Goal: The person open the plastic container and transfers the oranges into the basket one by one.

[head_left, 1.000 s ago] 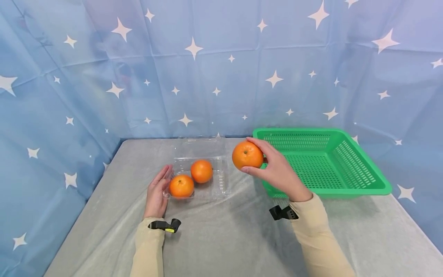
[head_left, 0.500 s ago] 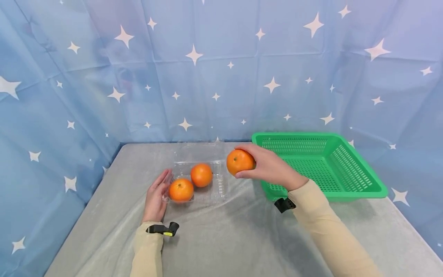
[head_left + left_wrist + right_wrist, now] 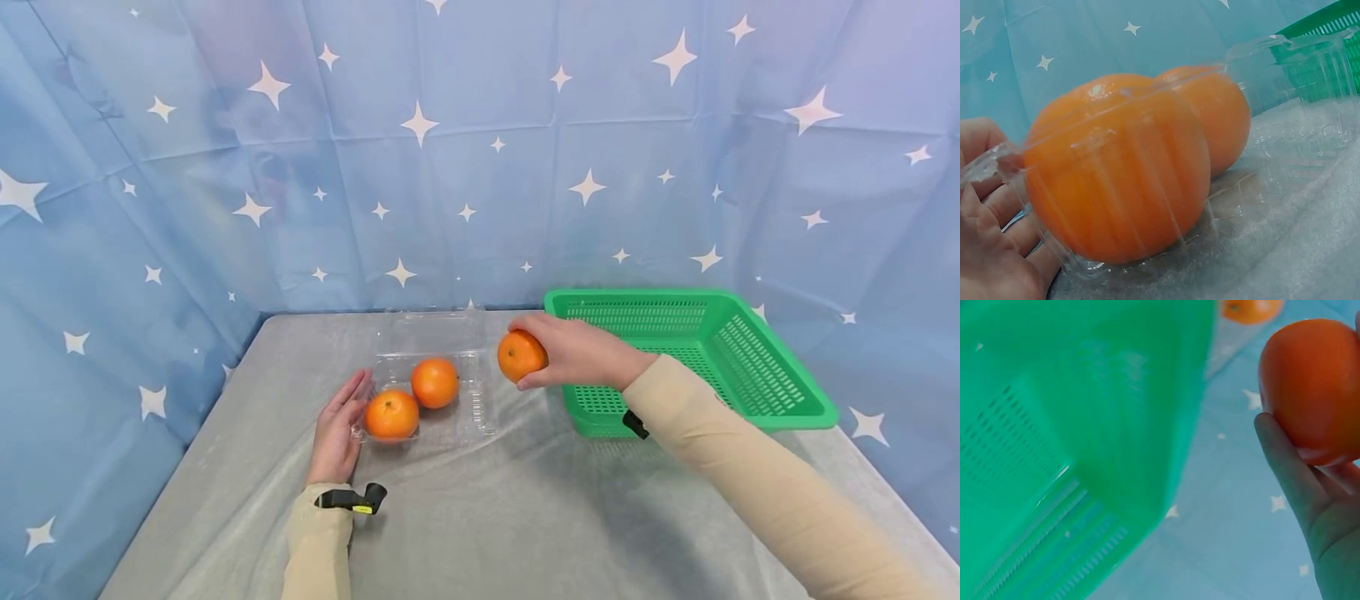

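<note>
My right hand (image 3: 573,354) grips an orange (image 3: 522,357) between thumb and fingers, between the clear plastic container and the green basket; the right wrist view shows this orange (image 3: 1313,390) against the thumb. The hinged container (image 3: 476,408) lies with its lid (image 3: 431,329) folded back. Inside it sit two more oranges, one at the front left (image 3: 392,415) and one behind it to the right (image 3: 435,383). My left hand (image 3: 337,433) rests against the container's left side, fingers extended. In the left wrist view, its fingers (image 3: 1004,206) lie beside the container's wall.
The green basket (image 3: 757,417) with slotted walls stands at the table's right side, partly behind my right forearm. A grey cloth (image 3: 465,533) covers the table. Behind hangs a blue curtain (image 3: 480,167) with white stars.
My right hand, still gripping the orange, has shifted slightly left, and its forearm has swung out to the right. The left hand and the two oranges in the container stay put.
</note>
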{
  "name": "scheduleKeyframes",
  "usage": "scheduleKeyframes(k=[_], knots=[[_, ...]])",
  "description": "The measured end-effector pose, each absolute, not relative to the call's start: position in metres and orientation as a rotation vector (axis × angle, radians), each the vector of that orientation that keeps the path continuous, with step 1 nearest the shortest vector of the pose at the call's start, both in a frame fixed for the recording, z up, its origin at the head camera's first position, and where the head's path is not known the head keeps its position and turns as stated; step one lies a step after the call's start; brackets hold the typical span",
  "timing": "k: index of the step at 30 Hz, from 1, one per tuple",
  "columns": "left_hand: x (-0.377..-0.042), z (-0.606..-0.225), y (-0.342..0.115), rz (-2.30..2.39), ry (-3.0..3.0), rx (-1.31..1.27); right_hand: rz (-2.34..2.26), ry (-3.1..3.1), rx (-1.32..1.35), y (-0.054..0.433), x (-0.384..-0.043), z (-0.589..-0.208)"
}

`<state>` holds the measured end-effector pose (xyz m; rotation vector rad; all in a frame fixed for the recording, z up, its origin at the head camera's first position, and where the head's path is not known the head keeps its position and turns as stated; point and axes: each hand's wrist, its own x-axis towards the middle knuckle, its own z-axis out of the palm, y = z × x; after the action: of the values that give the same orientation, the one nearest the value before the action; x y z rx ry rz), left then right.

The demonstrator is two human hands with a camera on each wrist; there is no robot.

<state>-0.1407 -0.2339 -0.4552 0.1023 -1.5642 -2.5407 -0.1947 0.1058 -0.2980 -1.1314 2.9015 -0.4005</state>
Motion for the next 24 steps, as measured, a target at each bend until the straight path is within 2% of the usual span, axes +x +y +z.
scheduleKeyframes(k=[8, 17, 24], knots=[[-0.141, -0.458, -0.234, -2.512, -1.601, 0.108, -0.203, 2.914, -1.101, 0.116, -0.211, -0.300], [-0.138, -0.457, -0.236, -2.500, -1.630, 0.120, -0.015, 2.923, -1.202, 0.125, -0.224, -0.293], [-0.140, -0.457, -0.235, -2.538, -1.562, 0.087, -0.034, 2.931, -1.163, 0.139, -0.237, -0.289]])
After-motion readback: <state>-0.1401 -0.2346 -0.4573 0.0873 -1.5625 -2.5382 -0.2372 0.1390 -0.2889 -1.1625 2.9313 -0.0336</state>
